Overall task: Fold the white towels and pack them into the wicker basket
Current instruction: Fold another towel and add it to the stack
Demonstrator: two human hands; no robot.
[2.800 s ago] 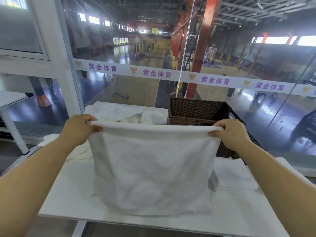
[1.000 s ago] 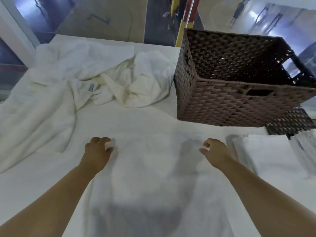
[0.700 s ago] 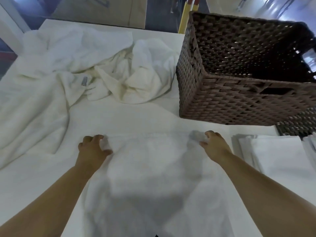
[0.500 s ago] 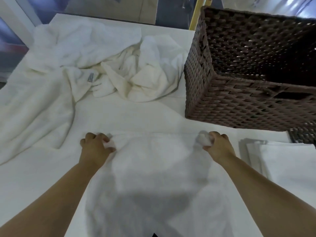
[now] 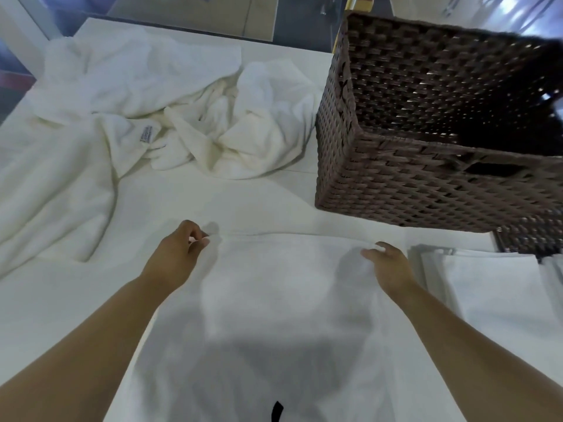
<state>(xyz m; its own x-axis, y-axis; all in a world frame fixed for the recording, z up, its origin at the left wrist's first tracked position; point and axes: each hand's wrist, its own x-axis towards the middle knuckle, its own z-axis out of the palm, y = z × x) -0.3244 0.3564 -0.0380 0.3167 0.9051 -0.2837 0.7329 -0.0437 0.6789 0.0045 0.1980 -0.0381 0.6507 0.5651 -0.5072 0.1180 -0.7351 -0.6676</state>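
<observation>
A white towel point(image 5: 274, 300) lies spread flat on the table in front of me, its far edge running between my hands. My left hand point(image 5: 178, 254) has curled fingers and pinches the towel's far left corner. My right hand point(image 5: 387, 263) rests with relaxed fingers on the far right corner. The brown wicker basket point(image 5: 396, 190) stands at the back right, just beyond the towel; what I see of its inside is dark and bare. A heap of crumpled white towels point(image 5: 182, 117) fills the back left.
A stack of folded white towels point(image 5: 487, 287) lies to the right of my right hand, in front of the basket. The white table point(image 5: 213, 202) shows between the heap and the spread towel. Glass and floor lie beyond the far table edge.
The towel held up in the air earlier now lies flat on the table. My right hand has let go of the bunched corner and relaxed; my left hand still has its corner.
</observation>
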